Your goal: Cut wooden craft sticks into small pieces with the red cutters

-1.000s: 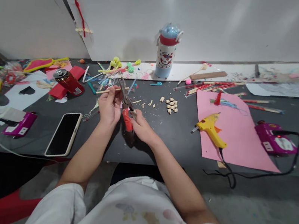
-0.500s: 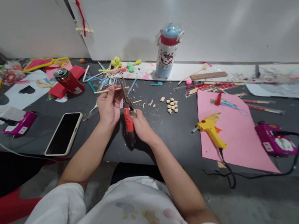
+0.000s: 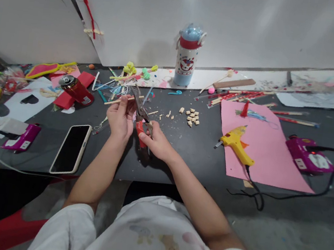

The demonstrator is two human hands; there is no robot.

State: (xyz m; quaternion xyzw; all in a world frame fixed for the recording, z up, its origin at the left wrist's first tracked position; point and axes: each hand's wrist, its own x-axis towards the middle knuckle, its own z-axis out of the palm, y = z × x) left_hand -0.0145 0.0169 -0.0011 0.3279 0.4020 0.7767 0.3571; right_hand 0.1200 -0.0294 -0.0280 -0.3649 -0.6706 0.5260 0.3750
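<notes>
Two hands at the cutters
Left hand (image 3: 120,115) still pinches the wooden stick (image 3: 120,100); right hand (image 3: 155,140) has squeezed tighter round the red-handled shears (image 3: 141,118).

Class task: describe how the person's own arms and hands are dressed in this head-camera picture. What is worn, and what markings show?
Both forearms are bare, and the left hand and right hand wear no gloves. No watch, ring or bracelet shows. Short white sleeves cover the upper arms. They belong to a white shirt with small pastel prints on the front, too blurred to make out.
</notes>
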